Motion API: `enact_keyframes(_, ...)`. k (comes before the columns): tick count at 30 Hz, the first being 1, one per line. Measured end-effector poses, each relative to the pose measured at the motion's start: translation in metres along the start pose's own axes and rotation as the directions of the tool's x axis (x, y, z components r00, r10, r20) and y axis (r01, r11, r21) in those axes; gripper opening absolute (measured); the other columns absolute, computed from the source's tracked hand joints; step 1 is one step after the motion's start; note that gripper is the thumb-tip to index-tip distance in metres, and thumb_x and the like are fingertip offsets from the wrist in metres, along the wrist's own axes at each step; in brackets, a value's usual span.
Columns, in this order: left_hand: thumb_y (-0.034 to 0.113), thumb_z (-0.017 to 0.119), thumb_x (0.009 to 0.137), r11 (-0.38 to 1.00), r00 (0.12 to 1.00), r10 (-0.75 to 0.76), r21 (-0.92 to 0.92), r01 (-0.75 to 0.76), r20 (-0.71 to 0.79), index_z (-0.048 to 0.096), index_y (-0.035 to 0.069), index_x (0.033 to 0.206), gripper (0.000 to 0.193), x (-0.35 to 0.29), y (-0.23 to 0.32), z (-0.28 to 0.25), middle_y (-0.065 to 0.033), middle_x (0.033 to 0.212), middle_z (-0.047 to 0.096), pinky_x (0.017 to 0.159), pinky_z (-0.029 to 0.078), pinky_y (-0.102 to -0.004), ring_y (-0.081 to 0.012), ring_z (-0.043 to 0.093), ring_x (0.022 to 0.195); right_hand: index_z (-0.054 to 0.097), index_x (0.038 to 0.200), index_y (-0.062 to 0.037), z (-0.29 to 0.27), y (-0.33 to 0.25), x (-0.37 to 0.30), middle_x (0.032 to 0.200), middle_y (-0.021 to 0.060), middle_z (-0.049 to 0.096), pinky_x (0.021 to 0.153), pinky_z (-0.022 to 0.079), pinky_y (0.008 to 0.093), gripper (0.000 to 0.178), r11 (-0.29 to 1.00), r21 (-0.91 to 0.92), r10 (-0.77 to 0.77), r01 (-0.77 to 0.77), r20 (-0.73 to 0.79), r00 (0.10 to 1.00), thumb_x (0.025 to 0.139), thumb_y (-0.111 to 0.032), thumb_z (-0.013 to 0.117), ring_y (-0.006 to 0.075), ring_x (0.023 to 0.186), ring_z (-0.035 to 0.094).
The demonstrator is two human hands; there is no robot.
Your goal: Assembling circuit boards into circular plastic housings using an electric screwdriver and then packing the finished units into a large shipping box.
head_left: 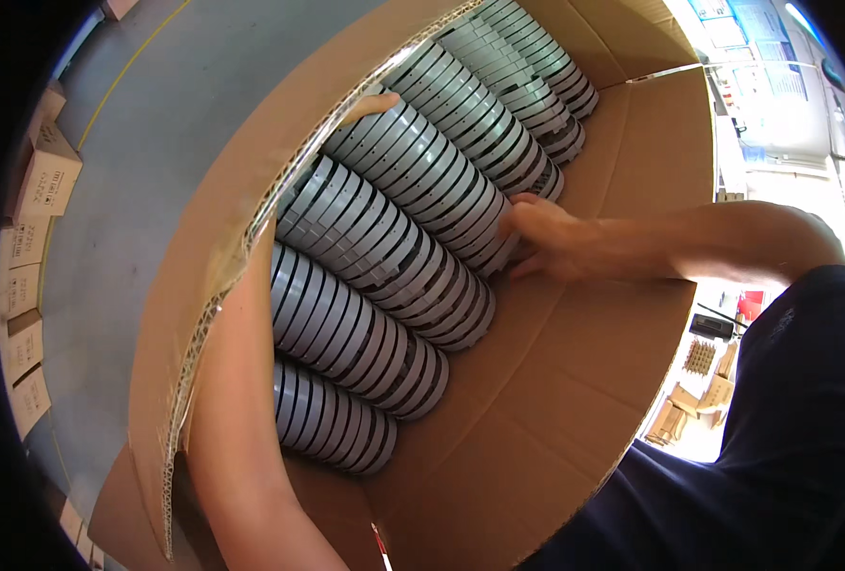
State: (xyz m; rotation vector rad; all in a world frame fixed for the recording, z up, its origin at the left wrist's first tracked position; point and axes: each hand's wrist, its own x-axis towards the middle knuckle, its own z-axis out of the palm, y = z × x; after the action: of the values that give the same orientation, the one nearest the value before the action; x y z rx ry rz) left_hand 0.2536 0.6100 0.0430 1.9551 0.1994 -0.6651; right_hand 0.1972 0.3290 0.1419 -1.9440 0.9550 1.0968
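Observation:
Several rows of grey round plastic parts, stacked face to face, lie on their sides in an open cardboard box (pixel 575 352). My two hands are at opposite ends of one middle stack of grey round parts (pixel 427 171). At its far left end, a finger or thumb of my left hand (pixel 375 107) curls over the edge; the rest of that hand is hidden behind the box flap and the stack. My right hand (pixel 546 238) presses its bent fingers against the near right end. Other stacks (pixel 384 252) lie close on both sides.
A raised box flap (pixel 241 181) stands along the left, over part of my left forearm. Small cartons (pixel 51 176) line the grey floor at far left, near a yellow line. To the right, past the box wall, are more cardboard pieces (pixel 713 395) and a bright work area.

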Motion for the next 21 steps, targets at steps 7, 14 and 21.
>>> enact_keyframes(7,0.08,0.067,0.073,0.999,0.999,-0.009,0.037,0.011,-0.038,0.046,-0.007,0.147,0.115,0.0,0.019,-0.002,-0.0392,0.155,0.029,0.114,0.015,-0.0727,-0.0552,0.016,0.149,0.032,0.153,-0.0141,-0.002,0.01,0.011,0.155,0.0109,0.036,0.107,0.045,0.0546,0.078,0.993,0.037,-0.116,0.116,-0.009,0.993,0.078,-0.002,0.051,0.0344,0.142,0.034)
enact_keyframes(14,0.079,0.068,0.072,0.998,0.997,0.055,-0.039,-0.057,-0.054,0.049,-0.006,0.146,0.114,-0.019,-0.001,-0.005,-0.0379,0.153,0.035,0.117,0.017,-0.0684,-0.0549,0.023,0.147,0.042,0.141,-0.012,0.001,0.002,0.027,0.14,0.0117,0.042,0.102,0.049,0.0572,0.068,1.0,0.013,-0.01,0.01,-0.008,1.0,0.075,0.001,0.05,0.0348,0.132,0.041)
enact_keyframes(21,0.078,0.067,0.074,0.956,0.978,0.204,-0.204,-0.209,-0.045,0.05,-0.006,0.145,0.111,-0.027,0.005,0.005,-0.0373,0.153,0.036,0.118,0.019,-0.0649,-0.052,0.025,0.147,0.046,0.139,-0.0136,-0.013,0.001,0.03,0.145,0.0133,0.039,0.101,0.05,0.0584,0.067,0.999,-0.033,0.021,-0.02,0.031,0.999,0.073,0.001,0.049,0.0374,0.133,0.04)
